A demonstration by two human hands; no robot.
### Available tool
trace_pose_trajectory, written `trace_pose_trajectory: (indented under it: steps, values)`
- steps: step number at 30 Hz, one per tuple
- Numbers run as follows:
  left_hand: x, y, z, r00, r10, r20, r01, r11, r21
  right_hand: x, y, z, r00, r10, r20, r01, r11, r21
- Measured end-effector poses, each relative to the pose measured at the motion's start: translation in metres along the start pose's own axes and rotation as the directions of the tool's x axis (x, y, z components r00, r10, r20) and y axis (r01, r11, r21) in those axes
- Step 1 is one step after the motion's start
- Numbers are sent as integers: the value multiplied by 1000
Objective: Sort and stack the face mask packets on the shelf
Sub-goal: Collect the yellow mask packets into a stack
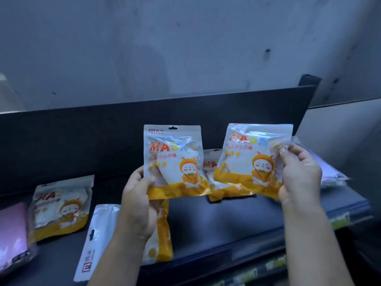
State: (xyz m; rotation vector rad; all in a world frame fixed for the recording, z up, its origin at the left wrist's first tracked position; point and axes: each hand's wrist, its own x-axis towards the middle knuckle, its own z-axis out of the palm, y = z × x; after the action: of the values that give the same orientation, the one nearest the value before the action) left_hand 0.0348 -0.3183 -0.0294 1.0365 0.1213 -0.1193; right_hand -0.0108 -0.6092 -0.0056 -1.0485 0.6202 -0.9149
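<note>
Two bare hands each hold up an orange-and-white face mask packet above a dark shelf (216, 219). The left hand (138, 188) pinches the lower left corner of one upright packet (175, 162), thumb across its front. The right hand (299, 172) grips the right edge of a second packet (253, 159), which tilts slightly clockwise. Three matching packets lie on the shelf: one near the left end (59, 207), one turned sideways at the front edge beneath the left forearm (97, 240), and one toward the back (210, 172), partly hidden behind the held pair. A pink pack (12, 230) sits at the far left edge. At the right end lies what may be a stack of pale packs (327, 168), too blurred to identify.
</note>
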Motion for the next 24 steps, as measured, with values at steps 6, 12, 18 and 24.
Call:
trace_pose_trajectory:
  steps: [6,12,18,24]
  values:
    - [0,-43,60,998,-57,-40,56,998,-19,49,-22,-47,996,-18,-85,19,1000,12]
    - [14,-92,109,988,-104,-111,113,991,70,75,-31,-72,996,-2,-84,3,1000,8]
    - [21,-125,128,947,82,-310,61,902,427,86,-19,-70,994,105,15,-105,994,-25]
    - [29,-144,134,913,142,-383,81,857,509,79,8,-35,949,239,204,-211,966,-149]
